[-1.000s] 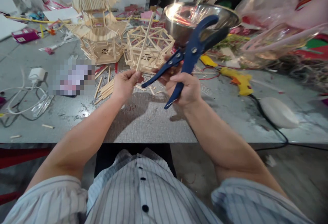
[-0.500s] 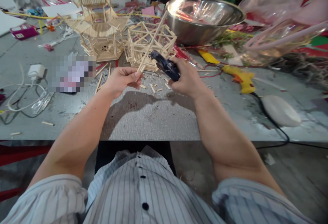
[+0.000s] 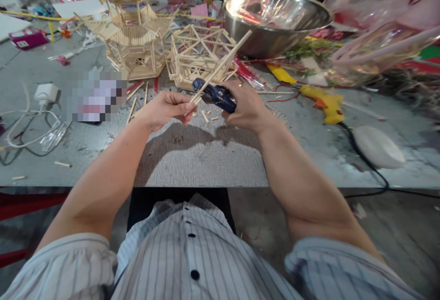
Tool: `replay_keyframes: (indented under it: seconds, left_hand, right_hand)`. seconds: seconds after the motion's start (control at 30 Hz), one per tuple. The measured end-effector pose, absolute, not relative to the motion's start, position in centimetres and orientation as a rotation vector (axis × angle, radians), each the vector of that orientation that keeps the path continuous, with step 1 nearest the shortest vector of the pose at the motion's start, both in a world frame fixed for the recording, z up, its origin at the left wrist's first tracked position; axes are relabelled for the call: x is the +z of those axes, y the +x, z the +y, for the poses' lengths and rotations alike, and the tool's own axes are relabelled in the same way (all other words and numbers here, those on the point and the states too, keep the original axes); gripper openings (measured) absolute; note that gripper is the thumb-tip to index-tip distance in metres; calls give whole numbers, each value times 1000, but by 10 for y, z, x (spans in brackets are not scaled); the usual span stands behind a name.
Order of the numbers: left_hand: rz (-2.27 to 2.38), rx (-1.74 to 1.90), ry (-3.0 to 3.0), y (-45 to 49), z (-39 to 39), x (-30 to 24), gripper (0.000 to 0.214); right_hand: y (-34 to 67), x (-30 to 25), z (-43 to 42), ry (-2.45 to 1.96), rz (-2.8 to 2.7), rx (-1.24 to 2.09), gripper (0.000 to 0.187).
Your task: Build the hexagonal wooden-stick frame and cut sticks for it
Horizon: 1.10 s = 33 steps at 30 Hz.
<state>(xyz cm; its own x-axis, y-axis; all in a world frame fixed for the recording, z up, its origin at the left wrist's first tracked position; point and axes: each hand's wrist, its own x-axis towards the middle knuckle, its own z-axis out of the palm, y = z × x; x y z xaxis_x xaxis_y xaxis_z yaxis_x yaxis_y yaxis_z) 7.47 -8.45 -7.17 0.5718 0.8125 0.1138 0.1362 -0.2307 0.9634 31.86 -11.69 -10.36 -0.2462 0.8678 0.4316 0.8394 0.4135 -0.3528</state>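
Note:
My left hand (image 3: 165,109) pinches the near end of a long thin wooden stick (image 3: 225,62) that slants up to the right. My right hand (image 3: 244,106) is closed round blue-handled cutters (image 3: 215,95), whose head meets the stick just beyond my left fingers. Both hands hover over the grey table (image 3: 199,153), in front of an open lattice frame of sticks (image 3: 197,55). Short cut stick pieces (image 3: 206,117) lie under the hands.
A wooden stick pagoda model (image 3: 132,39) stands at the back left. A steel bowl (image 3: 275,20) sits behind, a yellow glue gun (image 3: 325,103) with black cord to the right, a white charger and cable (image 3: 44,96) at left. Loose sticks (image 3: 135,103) lie beside the models.
The cutters came down from being held open and raised to being gripped low against the stick. The stick has tilted further to the right. My left hand stayed almost in place.

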Motion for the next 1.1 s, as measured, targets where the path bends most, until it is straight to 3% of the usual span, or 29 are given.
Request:
replay_keyframes:
  seconds: [0.2, 1.1]
  left_hand:
    - [708, 629, 1660, 77, -87, -69, 26]
    - [855, 799, 1492, 80, -86, -73, 20]
  right_hand:
    - [315, -102, -119, -1426, -2101, 149, 64]
    - [313, -98, -125, -1458, -2165, 132, 66]
